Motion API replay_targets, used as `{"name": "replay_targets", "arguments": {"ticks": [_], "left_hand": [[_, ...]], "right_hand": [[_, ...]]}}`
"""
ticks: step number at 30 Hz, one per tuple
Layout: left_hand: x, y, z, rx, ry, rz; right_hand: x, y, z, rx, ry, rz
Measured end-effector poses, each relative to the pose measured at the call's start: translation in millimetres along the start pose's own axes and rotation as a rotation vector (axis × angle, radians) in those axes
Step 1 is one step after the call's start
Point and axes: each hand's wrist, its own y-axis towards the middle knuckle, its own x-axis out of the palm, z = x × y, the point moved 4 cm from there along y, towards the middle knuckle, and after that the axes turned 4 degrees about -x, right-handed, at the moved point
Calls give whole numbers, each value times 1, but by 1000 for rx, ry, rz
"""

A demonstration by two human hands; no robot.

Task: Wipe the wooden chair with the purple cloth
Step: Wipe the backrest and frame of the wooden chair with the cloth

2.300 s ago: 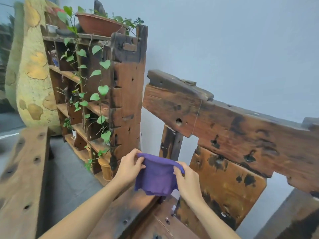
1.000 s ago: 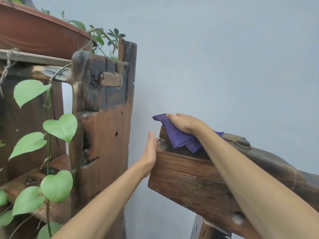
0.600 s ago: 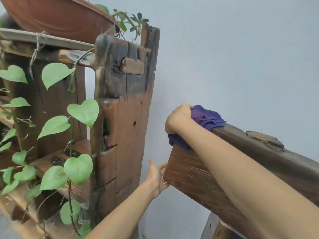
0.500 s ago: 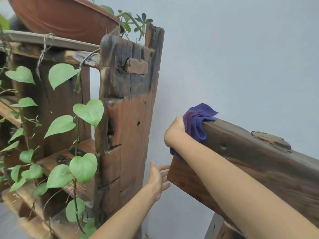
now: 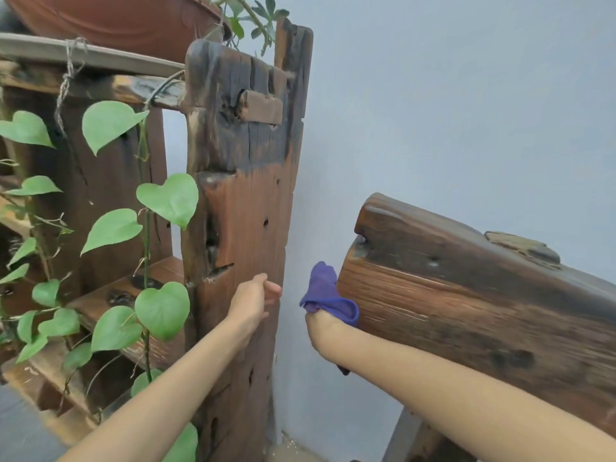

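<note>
The chair (image 5: 466, 295) shows only its thick, dark top rail, which slopes down to the right against a pale grey wall (image 5: 466, 111). The cloth (image 5: 325, 295), purple and bunched, sits at the rail's left end, pressed against the end face low down. The right hand (image 5: 321, 323) grips the cloth from below; its fingers are mostly hidden behind the fabric, so exactly how they close is hard to tell. The right forearm runs in from the lower right, across the front of the rail. The left hand (image 5: 255, 300) hangs free just left of the cloth, fingers loosely extended, holding nothing, in front of the shelf (image 5: 240, 211), a worn wooden unit standing near the chair. A vine (image 5: 163, 198) with heart-shaped leaves trails down the shelf's front, and a brown pot (image 5: 116, 18) sits on top.
</note>
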Motion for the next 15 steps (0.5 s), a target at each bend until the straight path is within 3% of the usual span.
{"name": "replay_targets", "arguments": {"ticks": [3,6,11,13,15], "left_hand": [[26,-9,19,65,-32,-38],[65,-26,50,225,-68,-102],[110,-55,127,613,-33,-271],[124,-55,150,533,-75,-319],[137,-52,161,402,-41,-405]], "right_hand": [[18,-7,7,29,297,230],[58,-45,41,196,673,505],[133,-123,102,303,486,909],[160,-145,106,443,451,1030],[186,-161,101,682,543,1040]]}}
